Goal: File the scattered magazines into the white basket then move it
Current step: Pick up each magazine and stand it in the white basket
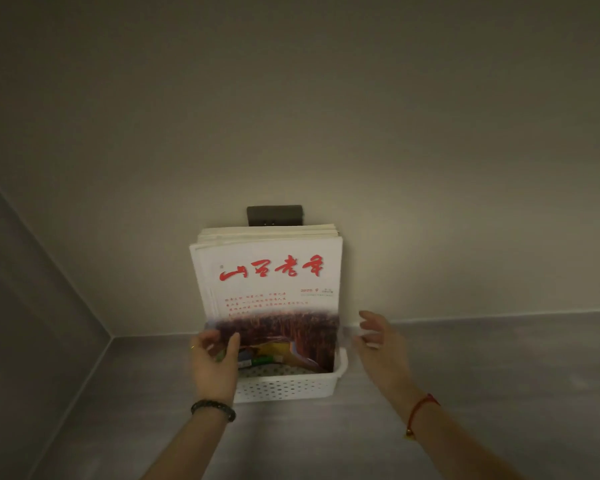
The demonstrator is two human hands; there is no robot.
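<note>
A white perforated basket (288, 388) sits on a grey surface against the back wall. Several magazines (267, 282) stand upright in it, leaning on the wall; the front cover is white with red brush lettering and a reddish photo below. My left hand (213, 362) rests on the basket's left end, fingers touching the lower left corner of the front magazine. Just right of the basket's right rim hovers my right hand (378, 344), fingers spread and holding nothing. A few small colourful items lie in the basket's bottom, partly hidden.
A dark wall plate (274, 214) is mounted on the wall just above the magazines. The grey surface (482, 358) stretches right and toward me. A side wall (32, 306) closes the corner on the left.
</note>
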